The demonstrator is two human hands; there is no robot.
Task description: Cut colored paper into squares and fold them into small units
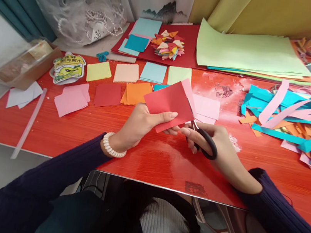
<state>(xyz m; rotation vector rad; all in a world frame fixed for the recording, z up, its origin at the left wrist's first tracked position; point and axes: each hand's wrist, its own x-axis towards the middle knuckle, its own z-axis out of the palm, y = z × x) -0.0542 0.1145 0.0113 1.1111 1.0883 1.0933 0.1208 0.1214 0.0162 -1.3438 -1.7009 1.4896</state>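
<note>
At the far left of your glossy red table (148, 166), a brown cardboard box (29, 72) sits behind white paper pieces (22, 94). Just beside them, a narrow translucent strip (29, 123) pokes past the front edge. Next come overlapping pink paper squares (71, 100), then a dark red paper stack (108, 95) and an orange paper stack (137, 93).

Your left hand (138, 123) pinches a bright red paper sheet (167, 104) above the table, thumb on top and fingers underneath; pink paper (188, 92) shows behind its upper right edge. At that right edge are the metal blades of the black-handled scissors (208, 144), your right hand (213, 138) closed around their handles.

Behind your hands, a ring of folded multicoloured paper (168, 45) lies left of large pale green sheets (249, 52). At the right, blue, pink and orange paper scraps (298, 118) lie in a tangled heap.
</note>
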